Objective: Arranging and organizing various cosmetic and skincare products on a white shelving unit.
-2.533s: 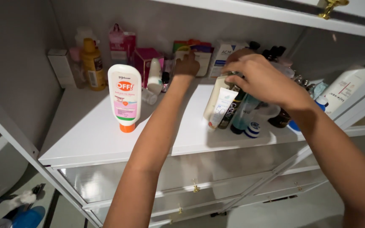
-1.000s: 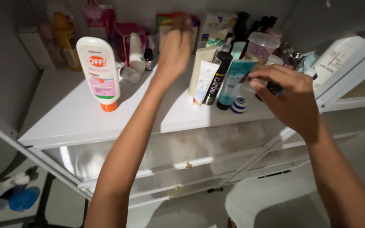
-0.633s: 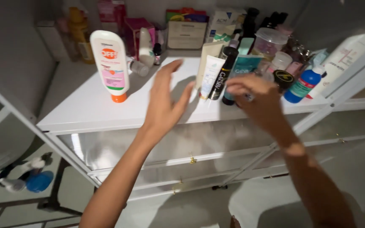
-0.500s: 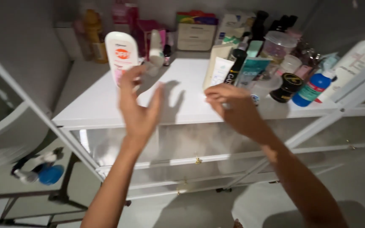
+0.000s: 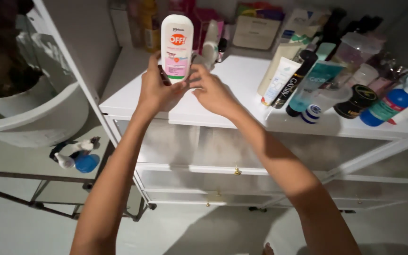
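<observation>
White plastic marks the thing in hand: a tall lotion bottle [image 5: 177,45] with a pink label and an orange cap at its foot, standing cap-down near the front left corner of the shelf [image 5: 242,101].

Going left to right: at the far left a round white basin [image 5: 38,118] juts out, and below it on the floor lie a small blue-and-white bottle and other bits [image 5: 77,158]. Next comes the left hand [image 5: 157,89], curled round the lower left side of the lotion bottle, fingers closed on it. The right hand [image 5: 211,89] meets the bottle from the other side, fingertips at its lower edge; whether it truly grips or only steadies I cannot tell. By my reading the step is the taking hold of the bottle with both hands, and any lift calls for a firm two-sided hold so the bottle does not topple into the small spray bottle [image 5: 209,45] just behind it.

Further right a row of tubes [image 5: 284,78] leans against each other, then a teal tube [image 5: 310,87], a dark round jar [image 5: 355,101] and a blue bottle [image 5: 386,106] near the right end. Boxes [image 5: 256,28] stand at the back.

The shelf is white and smooth, fairly crowded on the right. Beneath it are frosted drawers with small brass knobs [image 5: 236,171]; the floor is pale and the light dim.
</observation>
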